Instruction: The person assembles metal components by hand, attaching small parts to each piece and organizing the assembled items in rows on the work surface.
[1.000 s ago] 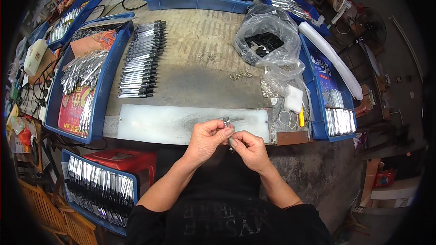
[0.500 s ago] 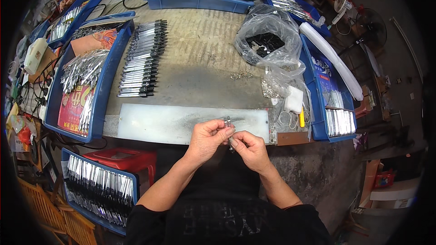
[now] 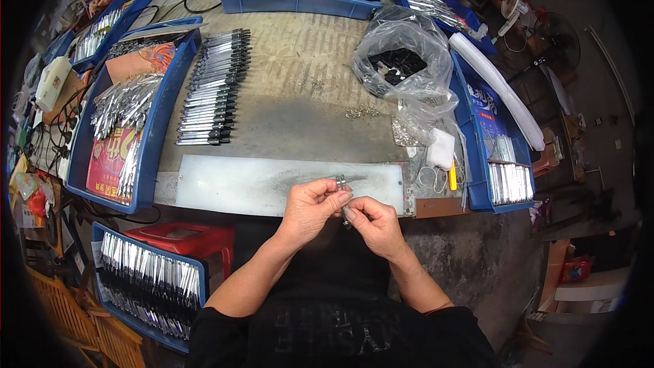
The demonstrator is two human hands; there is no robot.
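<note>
Above the near edge of a whitish board, my left hand and my right hand meet, thumb and fingers pinched. Both grip one slim silver-and-black pen. Its top end sticks out past my left fingertips, its dark lower end shows beside my right thumb, and my fingers hide the middle. A row of silver pens with black ends lies on the table to the left, side by side. Small metal pieces lie in a scattered pile beyond the board.
An open plastic bag of black parts stands at the back right. Blue trays hold silver pens on the left, right and lower left. A yellow-handled tool lies near a white block. A red stool stands below.
</note>
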